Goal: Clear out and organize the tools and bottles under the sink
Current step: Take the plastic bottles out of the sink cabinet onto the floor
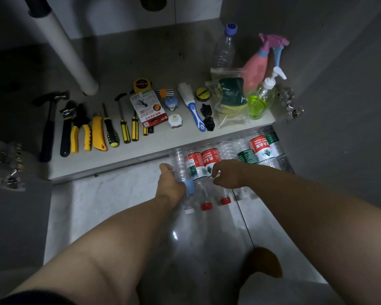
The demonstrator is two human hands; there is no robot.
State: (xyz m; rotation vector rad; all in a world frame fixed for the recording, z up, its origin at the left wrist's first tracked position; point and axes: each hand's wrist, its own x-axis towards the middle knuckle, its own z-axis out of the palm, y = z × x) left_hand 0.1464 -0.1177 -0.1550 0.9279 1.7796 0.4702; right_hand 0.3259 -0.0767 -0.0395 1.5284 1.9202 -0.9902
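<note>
Empty bottles (257, 150) lie in a row on the floor (119, 194) just before the cabinet shelf (141, 150), caps toward the person. The left hand (171, 182) grasps the clear blue-capped bottle (180, 166) near its neck. The right hand (228, 175) curls its fingers over a red-labelled bottle (210, 158) beside it. On the shelf (dimly lit) tools (101, 128) lie side by side, hammer (50, 124) leftmost.

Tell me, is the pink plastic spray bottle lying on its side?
No, the pink plastic spray bottle stands upright on its base at the right end of the white cabinet shelf.
</note>
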